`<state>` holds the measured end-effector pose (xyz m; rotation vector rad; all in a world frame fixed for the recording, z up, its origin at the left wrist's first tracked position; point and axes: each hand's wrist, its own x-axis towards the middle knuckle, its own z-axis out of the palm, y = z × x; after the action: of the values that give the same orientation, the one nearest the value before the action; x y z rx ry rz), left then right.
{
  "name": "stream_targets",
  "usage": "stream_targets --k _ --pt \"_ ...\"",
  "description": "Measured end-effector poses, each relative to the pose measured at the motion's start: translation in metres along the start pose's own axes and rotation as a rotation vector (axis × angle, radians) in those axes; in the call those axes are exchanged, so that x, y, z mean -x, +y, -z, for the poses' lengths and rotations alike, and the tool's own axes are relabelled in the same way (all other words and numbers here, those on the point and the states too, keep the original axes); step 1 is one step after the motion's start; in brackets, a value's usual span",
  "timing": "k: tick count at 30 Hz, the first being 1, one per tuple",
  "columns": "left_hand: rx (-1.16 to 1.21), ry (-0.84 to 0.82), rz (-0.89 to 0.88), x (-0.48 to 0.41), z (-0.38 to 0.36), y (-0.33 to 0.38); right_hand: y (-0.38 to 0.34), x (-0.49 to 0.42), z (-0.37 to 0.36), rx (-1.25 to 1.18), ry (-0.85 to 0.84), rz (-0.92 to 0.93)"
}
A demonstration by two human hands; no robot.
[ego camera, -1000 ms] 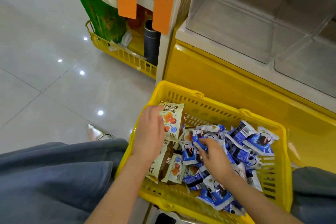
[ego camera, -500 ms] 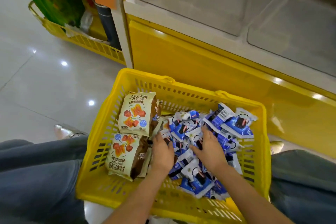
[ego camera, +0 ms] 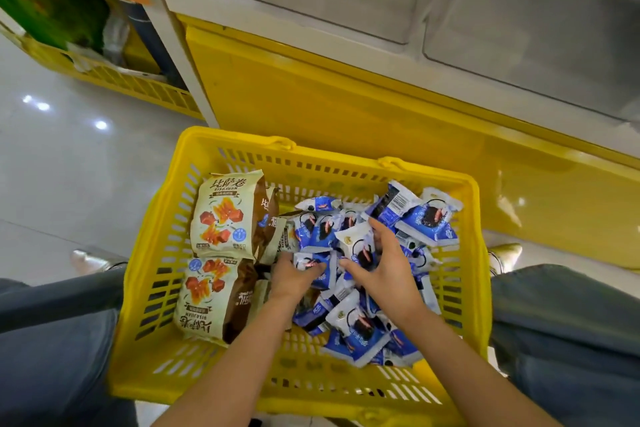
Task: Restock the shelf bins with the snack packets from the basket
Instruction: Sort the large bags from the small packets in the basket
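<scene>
by the yellow shelf base (ego camera: pixel 311 97), left hand (ego camera: pixel 294 276) and right hand (ego camera: pixel 386 269) each clutch blue snack packets (ego camera: pixel 429 218); they look light and slippery, best scooped from underneath.

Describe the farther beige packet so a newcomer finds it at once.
In the yellow basket, look left of the blue-and-white pile. It is the face-up beige packet toward the far-left corner; its title reads upright, while the nearer beige packet reads inverted.
</scene>
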<state>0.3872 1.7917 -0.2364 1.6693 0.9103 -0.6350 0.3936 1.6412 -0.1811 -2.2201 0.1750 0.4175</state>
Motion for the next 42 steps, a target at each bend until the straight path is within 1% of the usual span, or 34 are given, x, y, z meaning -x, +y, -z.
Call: stream_targets --k 4,7,9,11,12,16,17,18,20,21,22,23,26,27,28,30,33,35,37,39,42 --pt "-0.071 -0.002 -0.164 0.014 0.01 0.003 -0.017 0.001 0.011 -0.118 0.037 -0.02" --pt "-0.006 -0.062 -0.227 0.026 0.023 0.006 -0.035 -0.009 0.034 -0.096 0.122 0.067" --pt "0.055 -0.087 -0.284 0.034 0.03 0.01 -0.043 -0.021 0.052 -0.02 0.217 0.123" --pt "0.132 -0.086 -0.314 0.042 0.036 0.017 -0.046 -0.033 0.066 0.082 0.251 0.139" --pt "0.161 -0.082 -0.328 0.046 0.038 0.02 -0.045 -0.038 0.071 0.157 0.23 0.142" --pt "0.177 -0.098 -0.358 0.064 0.045 0.028 -0.036 -0.045 0.078 0.459 0.031 0.138" --pt "0.171 -0.096 -0.362 0.067 0.047 0.028 -0.035 -0.043 0.078 0.53 0.037 0.152" --pt "0.169 -0.093 -0.368 0.07 0.049 0.027 -0.035 -0.039 0.077 0.597 0.083 0.191" --pt "0.183 -0.078 -0.376 0.073 0.053 0.023 -0.034 -0.024 0.071 0.627 0.181 0.333" --pt "0.19 -0.067 -0.376 0.074 0.055 0.02 -0.034 -0.013 0.065 0.587 0.16 0.394" --pt "0.198 -0.061 -0.371 0.075 0.056 0.018 -0.033 -0.002 0.057 0.533 0.084 0.428" --pt "0.21 -0.06 -0.361 0.075 0.058 0.015 -0.03 0.009 0.046 0.489 -0.035 0.416" --pt "0.209 -0.075 -0.335 0.077 0.06 0.008 -0.013 0.025 0.013 0.466 -0.499 0.212" --pt "0.199 -0.081 -0.328 0.078 0.062 0.006 -0.008 0.026 0.004 0.467 -0.594 0.144" --pt "0.187 -0.088 -0.321 0.079 0.063 0.005 -0.003 0.026 -0.002 0.469 -0.645 0.093" --pt "0.156 -0.089 -0.318 0.082 0.067 0.001 0.003 0.026 -0.011 0.486 -0.65 0.043" --pt "0.127 -0.06 -0.318 0.083 0.07 -0.003 0.006 0.026 -0.016 0.573 -0.624 0.059" --pt "0.114 -0.04 -0.297 0.084 0.07 -0.003 0.006 0.026 -0.014 0.643 -0.664 0.094" --pt "0.09 -0.031 -0.266 0.084 0.068 -0.004 0.007 0.026 -0.01 0.688 -0.75 0.098" --pt "0.089 -0.033 -0.251 0.083 0.066 -0.005 0.007 0.026 -0.006 0.687 -0.788 0.09" --pt "0.098 -0.051 -0.256 0.083 0.063 -0.008 0.007 0.028 -0.001 0.651 -0.737 0.105"
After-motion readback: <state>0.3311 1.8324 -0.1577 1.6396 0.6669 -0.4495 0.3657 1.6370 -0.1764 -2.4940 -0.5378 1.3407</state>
